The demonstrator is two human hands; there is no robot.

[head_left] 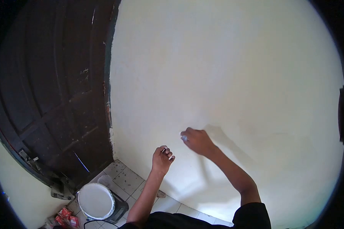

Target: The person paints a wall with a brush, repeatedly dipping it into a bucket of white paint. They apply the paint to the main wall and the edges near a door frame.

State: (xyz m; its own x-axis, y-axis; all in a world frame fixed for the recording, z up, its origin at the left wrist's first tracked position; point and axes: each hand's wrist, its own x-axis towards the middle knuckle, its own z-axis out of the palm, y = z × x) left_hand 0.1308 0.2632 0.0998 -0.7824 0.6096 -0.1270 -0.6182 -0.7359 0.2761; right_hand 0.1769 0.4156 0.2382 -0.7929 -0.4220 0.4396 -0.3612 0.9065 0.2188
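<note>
In front of a pale cream wall, my right hand is closed around something small and whitish, too small to name, held close to the wall surface. Shadows of the hand and arm fall on the wall beside it. Lower and to the left, my left hand is raised with its fingers curled loosely inward; whether anything lies within them is too small to tell.
A dark panelled door with a metal handle stands at the left. Below it, a round white-topped bucket rests on the tiled floor, near red packets. A dark object is at the right edge.
</note>
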